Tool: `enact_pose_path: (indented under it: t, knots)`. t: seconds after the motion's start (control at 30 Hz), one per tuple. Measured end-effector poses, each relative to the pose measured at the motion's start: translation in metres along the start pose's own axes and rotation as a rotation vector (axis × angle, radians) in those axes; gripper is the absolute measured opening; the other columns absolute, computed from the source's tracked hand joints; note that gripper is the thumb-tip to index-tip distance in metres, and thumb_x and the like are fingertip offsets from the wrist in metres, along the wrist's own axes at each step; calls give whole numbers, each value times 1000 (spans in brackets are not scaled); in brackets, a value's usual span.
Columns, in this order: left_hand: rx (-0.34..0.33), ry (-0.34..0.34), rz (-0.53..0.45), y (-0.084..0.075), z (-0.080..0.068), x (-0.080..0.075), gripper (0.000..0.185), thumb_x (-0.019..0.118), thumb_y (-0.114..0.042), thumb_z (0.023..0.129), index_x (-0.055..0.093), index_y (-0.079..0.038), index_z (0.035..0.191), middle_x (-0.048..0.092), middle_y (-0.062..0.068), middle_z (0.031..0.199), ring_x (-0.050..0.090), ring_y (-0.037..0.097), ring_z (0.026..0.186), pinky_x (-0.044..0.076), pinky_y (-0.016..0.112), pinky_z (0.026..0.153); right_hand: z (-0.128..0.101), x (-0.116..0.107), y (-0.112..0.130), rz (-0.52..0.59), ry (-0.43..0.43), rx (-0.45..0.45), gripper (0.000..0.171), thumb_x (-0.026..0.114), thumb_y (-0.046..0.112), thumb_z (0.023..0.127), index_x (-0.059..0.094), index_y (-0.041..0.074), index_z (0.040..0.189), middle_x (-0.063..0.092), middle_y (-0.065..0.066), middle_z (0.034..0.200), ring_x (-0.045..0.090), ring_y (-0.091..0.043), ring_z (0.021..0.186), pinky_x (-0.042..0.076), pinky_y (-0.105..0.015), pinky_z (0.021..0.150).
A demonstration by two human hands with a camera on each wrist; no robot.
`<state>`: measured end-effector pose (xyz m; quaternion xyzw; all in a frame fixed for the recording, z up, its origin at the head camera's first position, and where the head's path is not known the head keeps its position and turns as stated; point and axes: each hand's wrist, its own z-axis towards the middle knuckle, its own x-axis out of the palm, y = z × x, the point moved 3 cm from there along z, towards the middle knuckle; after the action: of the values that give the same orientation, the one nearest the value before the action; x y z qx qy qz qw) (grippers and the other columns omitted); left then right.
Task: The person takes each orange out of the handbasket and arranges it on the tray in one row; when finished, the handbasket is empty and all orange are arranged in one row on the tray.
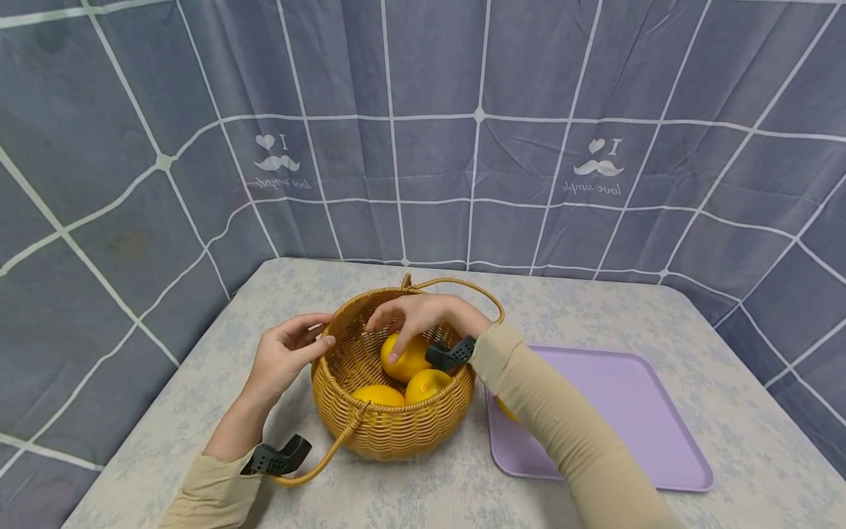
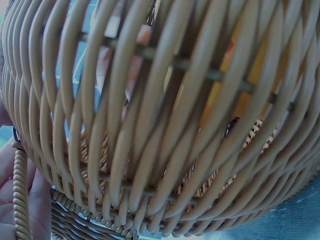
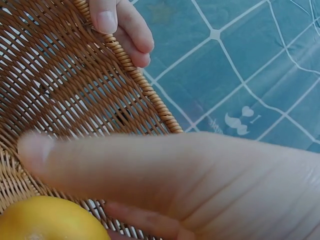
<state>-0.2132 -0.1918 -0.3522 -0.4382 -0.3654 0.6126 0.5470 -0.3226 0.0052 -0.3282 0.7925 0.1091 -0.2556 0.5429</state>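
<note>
Yellow fruit mostly hidden behind right sleeve; kind unclear

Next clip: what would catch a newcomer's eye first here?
The wicker basket at mid-table, with three yellow fruits inside. The right hand reaches in onto the top fruit, while the left hand grips the rim. A purple tray lies just to the right.
</note>
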Motion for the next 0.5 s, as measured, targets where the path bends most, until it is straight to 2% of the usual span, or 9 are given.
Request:
enact_pose_path:
  t: [0.23, 0.4, 0.5]
  knots:
    - [-6, 4, 23, 1, -1, 0, 34, 67, -5, 87, 60, 7, 118, 57, 16, 122, 55, 3, 111, 51, 23, 89, -1, 5, -2, 54, 95, 45, 65, 68, -9, 78, 39, -5, 136, 35, -17, 145, 32, -35, 134, 39, -24, 104]
    - [-10, 3, 19, 1, -1, 0, 34, 66, -4, 87, 59, 8, 118, 57, 14, 121, 55, 3, 111, 51, 23, 90, -2, 6, -2, -24, 109, 68, 63, 69, -9, 77, 45, 0, 135, 41, -9, 141, 36, -28, 132, 39, -27, 104]
    - [-5, 4, 13, 0, 0, 0, 34, 66, -3, 87, 59, 8, 118, 57, 14, 121, 55, 2, 111, 51, 24, 90, -1, 6, -3, -25, 134, 60, 63, 69, -9, 77, 44, -1, 135, 44, -10, 139, 40, -22, 129, 37, -27, 106]
